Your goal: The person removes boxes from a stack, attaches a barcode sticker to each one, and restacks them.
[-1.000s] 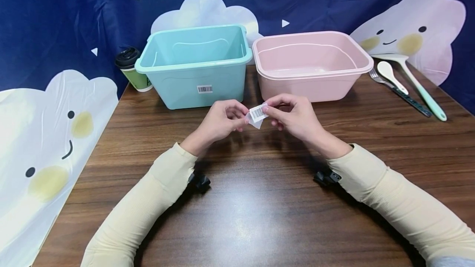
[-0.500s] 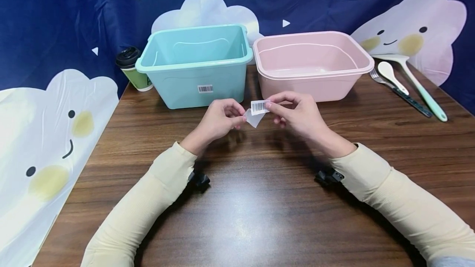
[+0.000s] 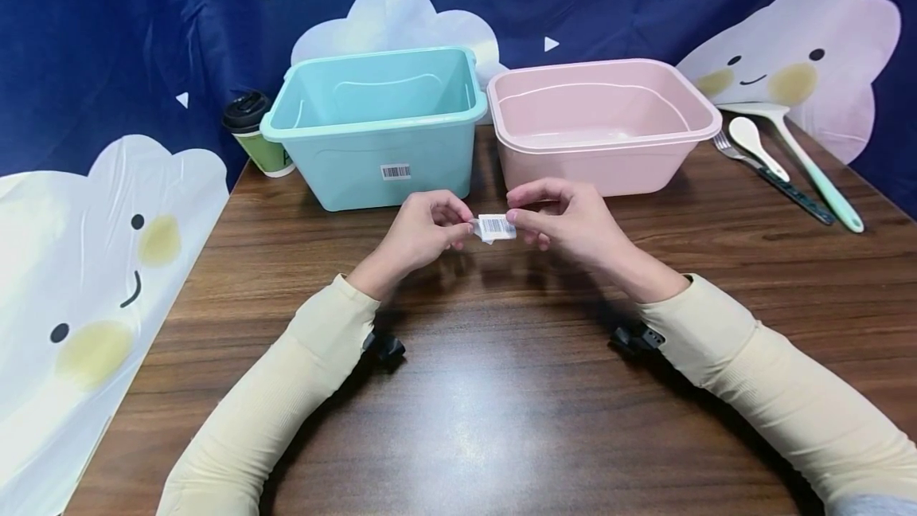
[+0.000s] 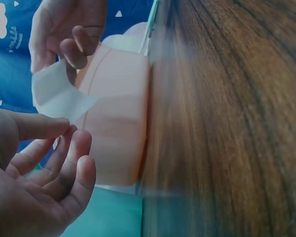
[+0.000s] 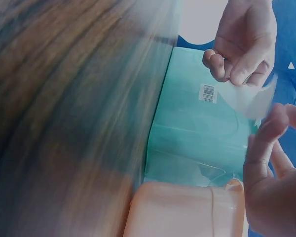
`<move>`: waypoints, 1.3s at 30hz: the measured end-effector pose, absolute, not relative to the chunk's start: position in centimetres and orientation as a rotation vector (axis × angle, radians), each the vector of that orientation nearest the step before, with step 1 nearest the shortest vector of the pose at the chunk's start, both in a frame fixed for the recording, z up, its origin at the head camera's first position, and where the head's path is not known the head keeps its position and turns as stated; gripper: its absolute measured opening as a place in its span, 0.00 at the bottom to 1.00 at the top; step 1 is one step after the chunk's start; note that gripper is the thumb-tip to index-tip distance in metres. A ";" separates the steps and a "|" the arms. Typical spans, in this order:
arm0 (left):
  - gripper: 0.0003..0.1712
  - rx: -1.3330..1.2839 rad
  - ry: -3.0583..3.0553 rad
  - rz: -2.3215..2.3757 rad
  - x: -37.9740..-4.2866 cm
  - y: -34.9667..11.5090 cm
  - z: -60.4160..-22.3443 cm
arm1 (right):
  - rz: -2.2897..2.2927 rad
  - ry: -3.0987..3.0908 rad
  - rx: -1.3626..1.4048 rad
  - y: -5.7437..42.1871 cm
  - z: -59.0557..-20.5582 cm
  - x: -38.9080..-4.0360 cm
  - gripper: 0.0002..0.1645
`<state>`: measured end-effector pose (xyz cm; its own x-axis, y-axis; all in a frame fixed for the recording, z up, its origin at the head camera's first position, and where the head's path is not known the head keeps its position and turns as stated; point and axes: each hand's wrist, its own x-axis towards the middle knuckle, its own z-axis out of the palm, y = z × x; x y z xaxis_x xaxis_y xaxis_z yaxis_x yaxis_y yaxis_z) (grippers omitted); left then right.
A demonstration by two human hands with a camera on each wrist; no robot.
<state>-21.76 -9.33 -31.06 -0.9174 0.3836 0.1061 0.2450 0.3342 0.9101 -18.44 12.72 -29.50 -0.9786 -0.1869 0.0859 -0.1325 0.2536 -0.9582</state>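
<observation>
Both hands hold a small white barcode label (image 3: 497, 227) with pale backing paper, above the table between the two tubs. My left hand (image 3: 427, 233) pinches the backing's left end between thumb and index finger, with its other fingers loosely curled. At the opposite edge are the thumb and fingers of my right hand (image 3: 566, 221), the thumb tip at the label's upper right corner. The left wrist view shows the blank white back of the paper (image 4: 59, 94) curving between the hands. From the right wrist the paper (image 5: 251, 101) looks thin and bent, with right fingertips at its edge.
Behind the hands stand a teal tub (image 3: 372, 170) bearing a barcode sticker and a pink tub (image 3: 587, 173). A lidded green paper cup (image 3: 265, 151) is at the left. A fork (image 3: 727, 148), a white spoon (image 3: 748, 138) and a green-handled utensil (image 3: 824, 173) lie on the right.
The barcode label has turned level and come down slightly over the backing paper. The right index finger has parted from the thumb a little. The left hand has hardly moved.
</observation>
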 end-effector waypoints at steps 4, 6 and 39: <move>0.03 0.582 2.452 1.660 -21.7 -9.3 -31.0 | -1.729 2.480 -0.329 12.8 -29.5 -18.5 0.19; 0.03 0.578 2.449 1.671 -21.7 -9.3 -30.9 | -1.680 2.477 -0.352 12.7 -29.6 -18.6 0.20; 0.03 0.558 2.477 1.637 -22.0 -9.4 -31.4 | -1.822 2.464 -0.372 13.6 -27.9 -18.2 0.13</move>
<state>-21.98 -9.43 -31.39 -0.9246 0.3674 0.1005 0.2366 0.3470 0.9076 -18.19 13.58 -27.85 -0.9694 -0.2246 0.0987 -0.1602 0.2747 -0.9481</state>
